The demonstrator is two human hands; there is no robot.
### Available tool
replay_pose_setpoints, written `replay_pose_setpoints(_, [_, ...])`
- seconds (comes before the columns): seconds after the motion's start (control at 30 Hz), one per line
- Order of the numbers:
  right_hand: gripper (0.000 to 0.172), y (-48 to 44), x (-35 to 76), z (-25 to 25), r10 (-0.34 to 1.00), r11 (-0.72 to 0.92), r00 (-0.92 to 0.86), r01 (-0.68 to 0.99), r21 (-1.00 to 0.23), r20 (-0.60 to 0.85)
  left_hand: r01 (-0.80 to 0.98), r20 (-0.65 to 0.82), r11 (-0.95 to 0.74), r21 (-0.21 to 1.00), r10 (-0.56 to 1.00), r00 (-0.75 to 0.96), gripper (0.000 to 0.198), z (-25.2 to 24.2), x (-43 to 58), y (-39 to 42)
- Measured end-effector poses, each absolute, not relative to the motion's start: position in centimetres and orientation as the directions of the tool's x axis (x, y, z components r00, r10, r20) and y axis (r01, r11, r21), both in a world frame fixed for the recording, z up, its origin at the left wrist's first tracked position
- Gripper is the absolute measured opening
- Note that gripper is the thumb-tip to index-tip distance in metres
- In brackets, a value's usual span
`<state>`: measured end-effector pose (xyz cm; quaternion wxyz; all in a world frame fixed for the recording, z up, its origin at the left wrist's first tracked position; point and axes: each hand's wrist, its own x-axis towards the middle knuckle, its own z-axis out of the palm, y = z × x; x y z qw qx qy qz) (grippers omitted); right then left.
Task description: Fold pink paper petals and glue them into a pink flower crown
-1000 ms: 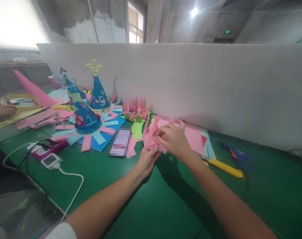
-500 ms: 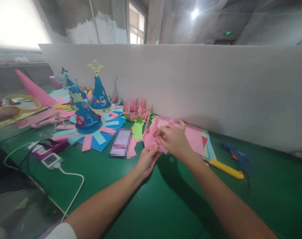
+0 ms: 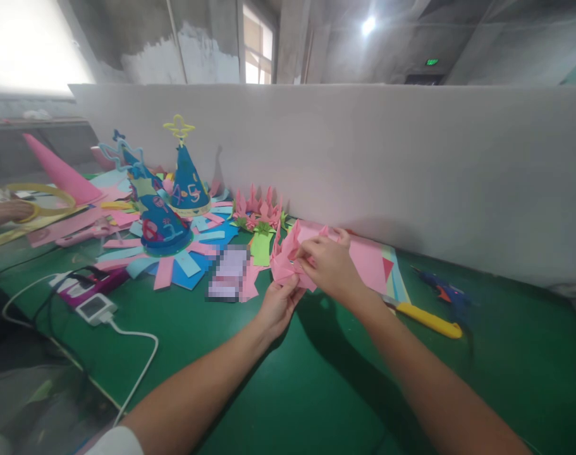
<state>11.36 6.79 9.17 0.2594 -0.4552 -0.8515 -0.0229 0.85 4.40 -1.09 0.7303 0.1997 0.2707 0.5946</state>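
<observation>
A pink folded-paper piece with pointed tips (image 3: 282,262) is held above the green table. My left hand (image 3: 281,308) pinches its lower edge, thumb on the near side. Over its right part lies my right hand (image 3: 329,264), thumb and index finger pressed together at the paper; whatever small part they grip is hard to make out. Behind them rest pink sheets (image 3: 368,259). Just to the left is a green paper strip (image 3: 261,248), in front of a finished-looking pink paper crown (image 3: 258,205).
Blue cone hats (image 3: 188,180) stand at the left among paper strips. A blurred phone-like object (image 3: 229,273), a white adapter (image 3: 96,308) with cables, a yellow-handled knife (image 3: 430,320) and a blue glue gun (image 3: 442,287) lie around. Another person's hand (image 3: 7,213) is at far left.
The whole view has shifted slightly, with objects a little further left in the picture. Both my hands keep nearly the same hold on the pink paper.
</observation>
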Motion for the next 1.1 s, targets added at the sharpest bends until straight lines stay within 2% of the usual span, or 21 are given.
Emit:
replay_pose_setpoints(0.5, [0.013,6.65,11.32,9.04,0.758,0.582,-0.455,0.795,-0.170,0.468,-0.754,-0.104,0.200,0.626,0.979,0.174,0.024,-1.36,0.91,4.39])
replay_pose_setpoints(0.73, [0.015,6.61,11.41,8.97,0.744,0.583,-0.479,0.806,-0.103,0.466,-0.755,-0.133,0.207,0.623,0.978,0.158,0.022,-1.75,0.93,4.60])
replay_pose_setpoints(1.1, [0.016,6.37,11.57,9.18,0.741,0.592,-0.494,0.801,-0.094,0.455,-0.751,-0.141,0.215,0.624,0.977,0.163,0.023,-1.87,0.88,4.68])
